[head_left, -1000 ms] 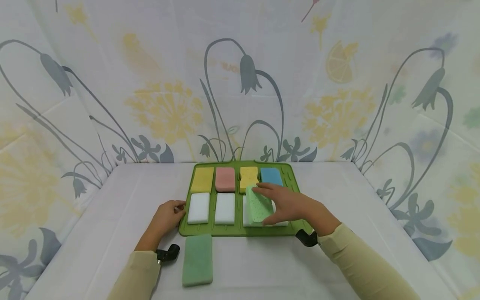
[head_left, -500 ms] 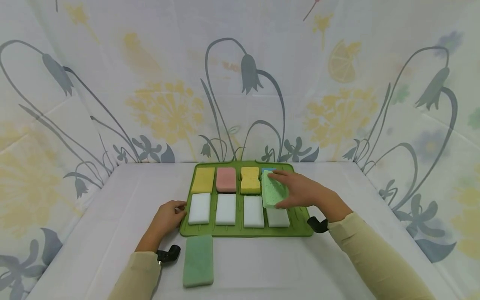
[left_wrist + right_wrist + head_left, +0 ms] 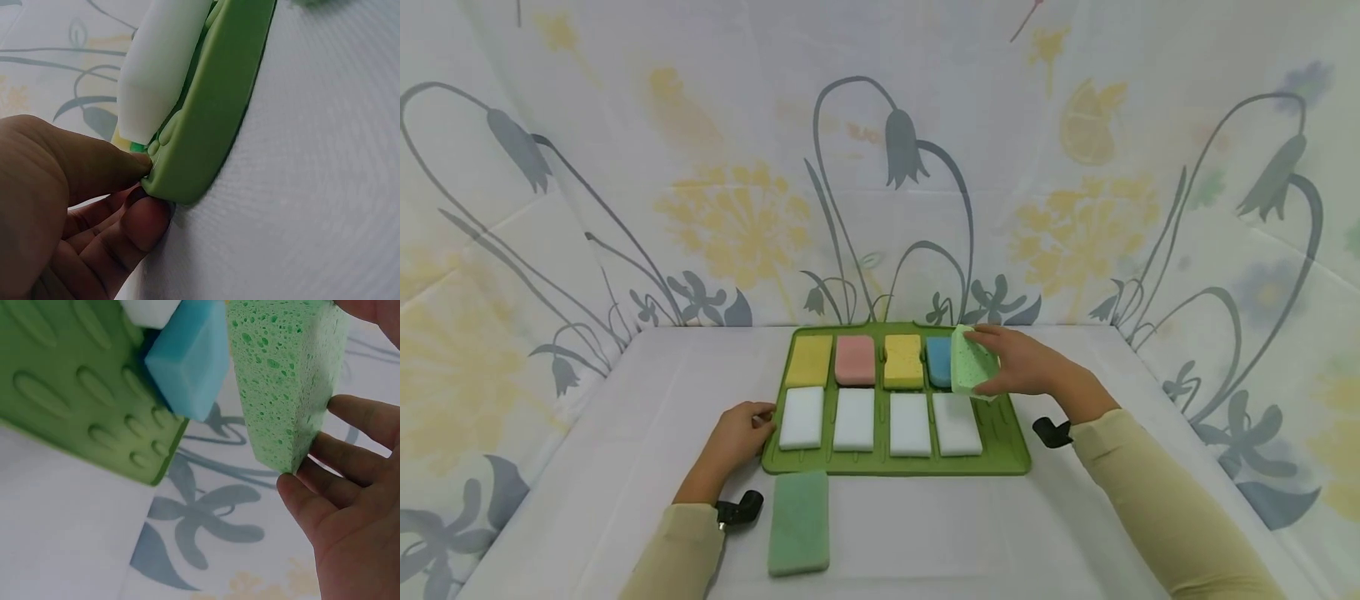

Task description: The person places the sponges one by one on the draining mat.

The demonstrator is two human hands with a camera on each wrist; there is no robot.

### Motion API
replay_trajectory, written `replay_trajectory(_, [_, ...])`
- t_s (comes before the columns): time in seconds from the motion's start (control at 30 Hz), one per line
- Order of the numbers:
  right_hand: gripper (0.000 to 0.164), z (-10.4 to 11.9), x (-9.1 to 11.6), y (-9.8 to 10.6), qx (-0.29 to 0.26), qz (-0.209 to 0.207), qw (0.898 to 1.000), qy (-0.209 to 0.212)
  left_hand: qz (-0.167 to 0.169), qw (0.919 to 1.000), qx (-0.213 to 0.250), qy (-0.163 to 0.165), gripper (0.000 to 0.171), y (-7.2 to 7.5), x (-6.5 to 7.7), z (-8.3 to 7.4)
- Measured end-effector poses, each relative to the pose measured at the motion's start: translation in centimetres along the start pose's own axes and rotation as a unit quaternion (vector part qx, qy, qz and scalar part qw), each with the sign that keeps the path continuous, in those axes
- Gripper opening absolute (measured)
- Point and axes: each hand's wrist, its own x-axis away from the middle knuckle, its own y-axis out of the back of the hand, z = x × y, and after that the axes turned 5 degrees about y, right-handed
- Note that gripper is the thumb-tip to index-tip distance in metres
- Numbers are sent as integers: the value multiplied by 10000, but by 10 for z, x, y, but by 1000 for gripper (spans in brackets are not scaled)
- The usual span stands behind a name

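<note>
My right hand [image 3: 1028, 365] holds a light green, porous sponge [image 3: 973, 362] by its edges, with the thumb on one side and the fingers on the other. In the head view it overlaps a blue sponge [image 3: 938, 362] at the back right of a green ridged tray [image 3: 895, 467]. The right wrist view shows the green sponge raised beside the blue one, apart from it. At the tray's left side, my left hand [image 3: 737, 435] pinches the rim between thumb and finger; in the left wrist view the thumb [image 3: 119, 165] lies on top of that corner.
Several white sponges [image 3: 801, 418] fill the tray's front row. Behind them lie a yellow sponge [image 3: 809, 361], a pink one [image 3: 854, 361] and a notched yellow one [image 3: 902, 362]. A darker green sponge [image 3: 799, 523] lies on the white cloth before the tray. A printed curtain [image 3: 737, 150] stands behind.
My right hand has carried the light green sponge rightward and back, from over the white sponges to the tray's back right. My left hand stays at the tray's edge.
</note>
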Motion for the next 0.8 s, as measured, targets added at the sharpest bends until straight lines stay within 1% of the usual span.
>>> replay_trajectory(0.23, [87, -17, -4, 1, 1, 6, 9999, -162, 38, 10000, 14, 69, 40, 0, 0, -1])
replay_trajectory(0.47, [85, -33, -6, 0, -137, 22, 9991, -390, -17, 10000, 2, 52, 39, 2, 0, -3])
replay_trajectory(0.8, [84, -51, -11, -6, -112, -11, 9991, -402, -17, 10000, -13, 80, 39, 3, 1, -4])
